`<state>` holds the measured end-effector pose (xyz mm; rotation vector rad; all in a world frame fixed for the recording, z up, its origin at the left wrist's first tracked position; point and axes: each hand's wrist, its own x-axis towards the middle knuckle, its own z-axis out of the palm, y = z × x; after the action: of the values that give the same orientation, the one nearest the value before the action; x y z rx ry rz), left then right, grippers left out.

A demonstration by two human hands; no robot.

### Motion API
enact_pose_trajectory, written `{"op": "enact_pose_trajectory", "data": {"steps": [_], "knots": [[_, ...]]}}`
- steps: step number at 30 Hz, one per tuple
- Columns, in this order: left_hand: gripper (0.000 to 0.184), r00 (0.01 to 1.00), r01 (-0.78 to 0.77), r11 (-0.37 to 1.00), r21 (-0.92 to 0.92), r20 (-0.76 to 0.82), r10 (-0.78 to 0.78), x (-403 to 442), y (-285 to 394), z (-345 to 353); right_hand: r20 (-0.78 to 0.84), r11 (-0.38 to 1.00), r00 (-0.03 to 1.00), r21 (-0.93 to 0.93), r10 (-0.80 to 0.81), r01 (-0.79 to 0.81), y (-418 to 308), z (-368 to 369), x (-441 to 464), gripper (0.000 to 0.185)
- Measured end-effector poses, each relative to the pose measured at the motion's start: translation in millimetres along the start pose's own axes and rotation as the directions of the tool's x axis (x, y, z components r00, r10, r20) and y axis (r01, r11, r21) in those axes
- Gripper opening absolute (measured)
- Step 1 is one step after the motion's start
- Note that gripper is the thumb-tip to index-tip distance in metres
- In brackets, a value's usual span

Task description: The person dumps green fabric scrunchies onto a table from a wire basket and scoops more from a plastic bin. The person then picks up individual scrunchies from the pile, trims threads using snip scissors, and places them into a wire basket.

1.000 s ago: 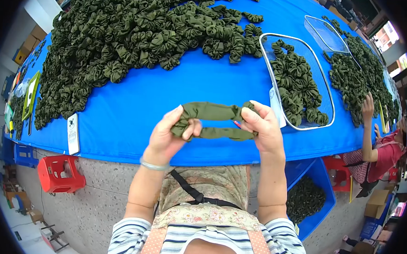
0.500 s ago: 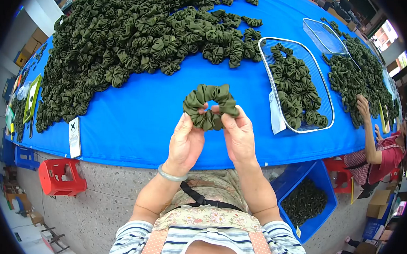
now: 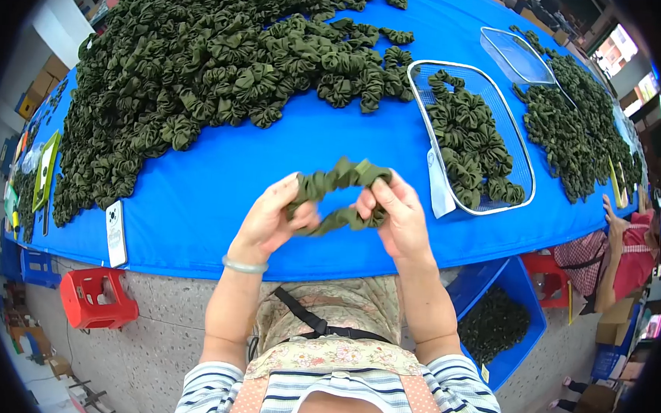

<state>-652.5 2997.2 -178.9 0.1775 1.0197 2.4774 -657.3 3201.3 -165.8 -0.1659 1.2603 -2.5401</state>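
Observation:
A dark green fabric scrunchie [image 3: 335,180] is stretched into a wide oval between my two hands, above the front part of the blue table. My left hand [image 3: 272,212] grips its left end, fingers hooked through the loop. At the other end, my right hand [image 3: 396,210] pinches the band between thumb and fingers. Beyond them lies a large heap of similar scrunchies [image 3: 180,79]. To the right of my hands, a wire-mesh basket [image 3: 526,153] holds several more scrunchies [image 3: 469,131].
A white phone [image 3: 116,233] lies at the table's left front edge. Below the table are a red stool [image 3: 98,297] and a blue bin [image 3: 521,351] with dark pieces inside. At right, a person [image 3: 627,252] sits beside another scrunchie pile [image 3: 574,129] and a second basket [image 3: 518,55].
My hands have moved apart, pulling the scrunchie from a small gathered ring into a wider, flatter loop. The person at right has lowered an arm from the pile.

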Motion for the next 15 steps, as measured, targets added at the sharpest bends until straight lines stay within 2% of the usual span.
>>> {"op": "enact_pose_trajectory", "data": {"steps": [1, 2, 3, 4, 5, 6, 7, 8, 10, 12, 14, 15], "knots": [[0.028, 0.943, -0.098, 0.995, -0.006, -0.321, 0.091, 11.7, -2.9, 22.4, -0.015, 0.977, 0.993, -0.182, -0.119, 0.115, -1.5, -7.6, 5.5, 0.015], [0.029, 0.937, -0.172, 0.95, 0.262, -0.254, 0.24, 22.2, 2.4, 12.0, -0.058, 0.914, 0.958, -0.318, -0.282, 0.25, -14.6, -9.2, 9.7, 0.012], [0.03, 0.919, -0.242, 0.827, 0.507, -0.152, 0.363, 39.2, 5.7, -7.8, -0.114, 0.763, 0.856, -0.522, -0.504, 0.38, -30.5, -20.5, 16.9, 0.011], [0.032, 0.892, -0.303, 0.639, 0.707, -0.025, 0.451, 56.6, 10.4, -27.7, -0.193, 0.709, 0.762, -0.555, -0.618, 0.435, -50.1, -34.1, 21.5, 0.012], [0.032, 0.801, -0.221, 0.426, 0.877, -0.086, 0.593, 71.5, 19.6, -46.1, -0.297, 0.718, 0.723, -0.584, -0.624, 0.379, -71.8, -49.6, 20.1, 0.015], [0.034, 0.682, -0.078, 0.204, 0.976, -0.097, 0.725, 85.3, 30.3, -65.7, -0.316, 0.698, 0.683, -0.597, -0.658, 0.396, -83.6, -78.9, 24.4, 0.026], [0.037, 0.531, 0.024, -0.003, 1.0, -0.01, 0.847, 99.9, 39.8, -87.9, -0.28, 0.495, 0.628, -0.847, -0.726, 0.195, -96.1, -98.4, 21.9, 0.04], [0.041, 0.376, 0.162, -0.186, 0.969, 0.113, 0.92, 109.6, 50.0, -105.6, -0.194, 0.239, 0.496, -0.97, -0.847, 0.03, -99.9, -118.1, 20.4, 0.048], [0.042, 0.45, 0.306, -0.406, 0.861, 0.245, 0.859, 112.9, 71.8, -121.9, -0.233, 0.266, 0.416, -0.964, -0.879, 0.024, -102.0, -113.7, 7.4, 0.046], [0.034, 0.554, 0.389, -0.556, 0.734, 0.295, 0.778, 113.8, 84.0, -136.8, -0.177, 0.241, 0.432, -0.965, -0.884, 0.098, -93.7, -101.4, -1.1, 0.042], [0.031, 0.483, 0.328, -0.491, 0.807, 0.303, 0.821, 114.4, 86.0, -138.3, -0.156, 0.276, 0.466, -0.94, -0.871, 0.201, -79.5, -85.3, -6.2, 0.037], [0.03, 0.428, 0.236, -0.386, 0.892, 0.261, 0.865, 110.7, 85.5, -126.5, -0.157, 0.321, 0.492, -0.908, -0.857, 0.268, -70.3, -76.1, -7.0, 0.035]]}}
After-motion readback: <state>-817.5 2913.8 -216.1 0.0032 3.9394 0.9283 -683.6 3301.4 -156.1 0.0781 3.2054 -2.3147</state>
